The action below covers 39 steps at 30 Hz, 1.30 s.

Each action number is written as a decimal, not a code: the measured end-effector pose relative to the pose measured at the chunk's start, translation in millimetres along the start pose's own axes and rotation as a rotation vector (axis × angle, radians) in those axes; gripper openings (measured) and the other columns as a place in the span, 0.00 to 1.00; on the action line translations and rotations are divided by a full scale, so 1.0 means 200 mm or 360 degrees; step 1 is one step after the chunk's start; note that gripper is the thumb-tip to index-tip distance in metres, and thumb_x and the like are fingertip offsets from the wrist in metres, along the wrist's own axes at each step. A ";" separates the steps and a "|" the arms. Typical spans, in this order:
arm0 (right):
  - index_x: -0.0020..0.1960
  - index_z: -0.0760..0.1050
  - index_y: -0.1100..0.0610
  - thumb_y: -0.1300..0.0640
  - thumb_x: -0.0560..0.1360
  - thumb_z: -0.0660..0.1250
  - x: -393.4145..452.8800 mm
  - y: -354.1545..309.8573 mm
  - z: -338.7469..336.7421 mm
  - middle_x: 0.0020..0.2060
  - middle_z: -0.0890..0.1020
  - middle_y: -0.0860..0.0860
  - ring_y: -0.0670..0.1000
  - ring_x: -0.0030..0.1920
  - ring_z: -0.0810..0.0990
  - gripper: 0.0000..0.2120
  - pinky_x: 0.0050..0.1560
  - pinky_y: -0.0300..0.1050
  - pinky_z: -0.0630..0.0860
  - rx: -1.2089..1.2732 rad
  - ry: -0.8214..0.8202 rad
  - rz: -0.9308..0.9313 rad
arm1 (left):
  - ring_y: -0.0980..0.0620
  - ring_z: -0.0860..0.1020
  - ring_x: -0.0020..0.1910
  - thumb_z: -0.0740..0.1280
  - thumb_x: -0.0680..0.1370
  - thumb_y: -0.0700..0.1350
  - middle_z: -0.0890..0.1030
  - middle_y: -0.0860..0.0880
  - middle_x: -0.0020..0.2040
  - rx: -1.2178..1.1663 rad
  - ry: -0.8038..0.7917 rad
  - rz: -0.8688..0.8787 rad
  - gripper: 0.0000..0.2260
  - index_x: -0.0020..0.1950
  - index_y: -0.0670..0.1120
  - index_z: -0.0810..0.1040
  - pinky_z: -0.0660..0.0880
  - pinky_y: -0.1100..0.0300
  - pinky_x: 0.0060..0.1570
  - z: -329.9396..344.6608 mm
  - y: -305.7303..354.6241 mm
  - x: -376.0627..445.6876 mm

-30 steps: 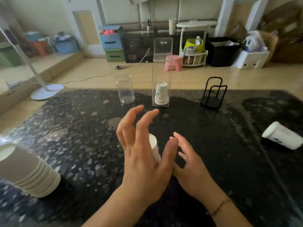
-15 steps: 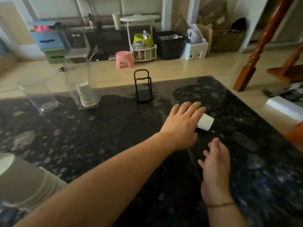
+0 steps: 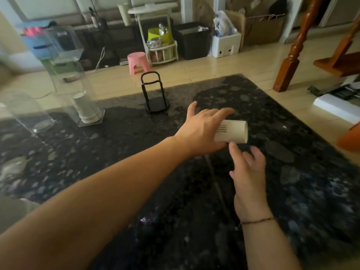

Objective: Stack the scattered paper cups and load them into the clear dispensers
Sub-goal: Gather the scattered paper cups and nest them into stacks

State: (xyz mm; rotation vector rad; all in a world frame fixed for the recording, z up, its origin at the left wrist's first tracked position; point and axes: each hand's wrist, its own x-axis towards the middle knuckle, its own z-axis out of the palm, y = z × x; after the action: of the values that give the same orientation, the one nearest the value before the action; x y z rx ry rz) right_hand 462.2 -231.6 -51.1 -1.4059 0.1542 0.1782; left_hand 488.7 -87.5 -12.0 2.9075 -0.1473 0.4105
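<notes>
Lying on its side on the dark stone table [image 3: 292,191], the paper cup [image 3: 232,133] looks light and crushable, so the left hand [image 3: 202,131], fingers curled over its body, should grip gently, while the right hand [image 3: 248,170] hovers beside it, fingers loosely apart.

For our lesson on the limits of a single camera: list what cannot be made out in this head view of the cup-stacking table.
- Left hand covers the near end of the lying paper cup; the grip under it is hidden.
- Print on that cup: too small to read.
- Cup count in the square clear dispenser: blurred.
- Pale shape at the left edge: cut off, blurred.
- Round clear dispenser: blurred.
</notes>
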 end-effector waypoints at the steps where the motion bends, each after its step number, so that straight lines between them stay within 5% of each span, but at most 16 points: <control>1: 0.75 0.58 0.46 0.39 0.68 0.72 -0.01 -0.01 0.01 0.72 0.69 0.46 0.47 0.70 0.68 0.41 0.65 0.51 0.69 0.0008 -0.0053 -0.0043 | 0.47 0.74 0.68 0.71 0.73 0.58 0.78 0.51 0.64 -0.0044 0.0088 0.0040 0.34 0.75 0.50 0.64 0.46 0.36 0.74 -0.04 0.02 -0.07; 4: 0.71 0.64 0.47 0.41 0.63 0.76 -0.10 -0.05 0.06 0.66 0.75 0.46 0.45 0.64 0.76 0.40 0.59 0.46 0.75 0.0194 -0.0263 -0.0187 | 0.48 0.77 0.65 0.71 0.72 0.59 0.80 0.52 0.61 -0.0051 0.0256 0.0084 0.35 0.75 0.49 0.65 0.52 0.37 0.73 -0.18 0.04 -0.32; 10: 0.62 0.75 0.47 0.42 0.56 0.81 -0.54 -0.08 0.29 0.57 0.81 0.49 0.49 0.56 0.82 0.37 0.47 0.42 0.80 0.0375 -0.0959 -0.0216 | 0.48 0.77 0.63 0.69 0.72 0.55 0.79 0.49 0.64 -0.0164 0.0085 -0.0072 0.34 0.76 0.47 0.65 0.70 0.46 0.66 -0.68 -0.03 -0.86; 13: 0.63 0.73 0.47 0.51 0.61 0.79 -0.80 -0.10 0.49 0.53 0.81 0.44 0.46 0.53 0.82 0.33 0.46 0.42 0.81 0.0261 -0.1226 -0.0390 | 0.52 0.71 0.70 0.64 0.73 0.51 0.74 0.50 0.70 -0.0287 0.0092 -0.0180 0.31 0.76 0.49 0.66 0.68 0.50 0.69 -0.96 -0.15 -1.19; 16: 0.63 0.70 0.43 0.55 0.63 0.75 -1.03 -0.16 0.73 0.56 0.80 0.42 0.45 0.56 0.80 0.31 0.50 0.42 0.80 0.0075 -0.1425 -0.0638 | 0.51 0.72 0.70 0.61 0.76 0.52 0.75 0.51 0.69 -0.0604 0.0349 -0.0495 0.24 0.72 0.49 0.71 0.70 0.45 0.68 -1.14 -0.28 -1.48; 19: 0.65 0.67 0.39 0.47 0.65 0.74 -1.21 -0.21 0.94 0.59 0.77 0.42 0.44 0.58 0.78 0.32 0.54 0.42 0.79 -0.0141 -0.1558 -0.0858 | 0.50 0.78 0.63 0.61 0.78 0.55 0.80 0.51 0.63 -0.0908 0.0650 -0.0721 0.21 0.68 0.50 0.74 0.76 0.46 0.62 -1.22 -0.36 -1.67; 26: 0.70 0.65 0.42 0.42 0.67 0.74 -1.28 -0.10 1.09 0.59 0.75 0.41 0.41 0.61 0.73 0.34 0.59 0.37 0.72 -0.0807 -0.1526 -0.1191 | 0.59 0.81 0.54 0.62 0.77 0.60 0.83 0.58 0.54 -0.1187 0.0762 -0.1046 0.18 0.64 0.56 0.75 0.79 0.54 0.55 -1.04 -0.47 -1.91; 36: 0.68 0.63 0.36 0.41 0.67 0.73 -1.30 0.10 0.98 0.59 0.73 0.26 0.33 0.62 0.73 0.33 0.58 0.33 0.73 -0.0838 -0.1517 -0.0900 | 0.60 0.75 0.63 0.62 0.73 0.69 0.77 0.61 0.64 -0.1471 0.0410 -0.1175 0.28 0.69 0.60 0.67 0.74 0.50 0.65 -0.82 -0.46 -1.99; 39: 0.67 0.63 0.33 0.41 0.66 0.74 -1.29 0.13 0.96 0.58 0.75 0.27 0.35 0.60 0.75 0.33 0.57 0.36 0.75 -0.0887 -0.1563 -0.0781 | 0.55 0.73 0.68 0.64 0.70 0.74 0.73 0.58 0.70 -0.1545 0.0315 -0.1217 0.38 0.75 0.58 0.62 0.72 0.47 0.68 -0.76 -0.48 -2.05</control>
State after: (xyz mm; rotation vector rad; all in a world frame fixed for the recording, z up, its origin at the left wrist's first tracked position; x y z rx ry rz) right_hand 204.7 -46.9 8.7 -1.6998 -1.1134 0.5032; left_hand 68.6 66.2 -1.9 1.7666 0.6024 0.3384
